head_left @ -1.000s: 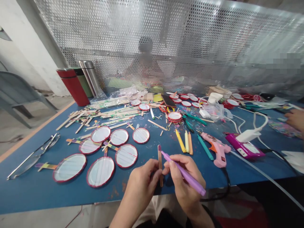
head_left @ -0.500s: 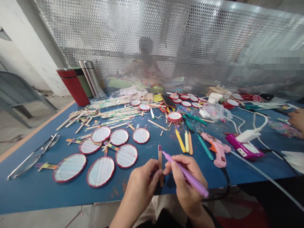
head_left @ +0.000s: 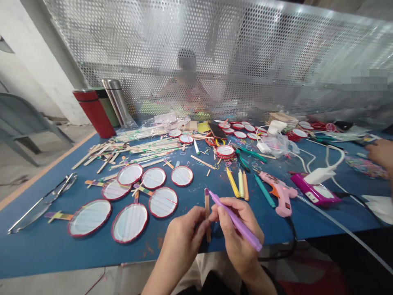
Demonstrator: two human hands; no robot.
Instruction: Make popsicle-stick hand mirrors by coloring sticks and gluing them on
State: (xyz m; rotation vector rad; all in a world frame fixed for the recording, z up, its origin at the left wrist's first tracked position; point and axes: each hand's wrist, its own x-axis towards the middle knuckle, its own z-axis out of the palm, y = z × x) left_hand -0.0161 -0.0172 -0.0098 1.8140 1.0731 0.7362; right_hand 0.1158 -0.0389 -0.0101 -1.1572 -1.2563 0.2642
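Note:
My left hand (head_left: 184, 235) pinches a wooden craft stick (head_left: 207, 205) upright at the near edge of the blue table (head_left: 39, 246). The stick's top end is coloured purple. My right hand (head_left: 236, 233) grips a purple marker (head_left: 235, 221), and its tip touches the stick near the top. Both hands hover just over the table's front edge.
Several red-rimmed round discs on coloured sticks (head_left: 130, 221) lie left of my hands. Markers (head_left: 241, 183), a pink glue gun (head_left: 279, 192), a purple device (head_left: 316, 192) and cables lie to the right. Loose sticks (head_left: 144, 147), flasks (head_left: 95, 112) and tongs (head_left: 41, 203) stand farther off. Another person's hand (head_left: 379, 153) rests at far right.
The marker tip has shifted slightly up along the stick toward its purple end. My left hand and the stick have stayed put.

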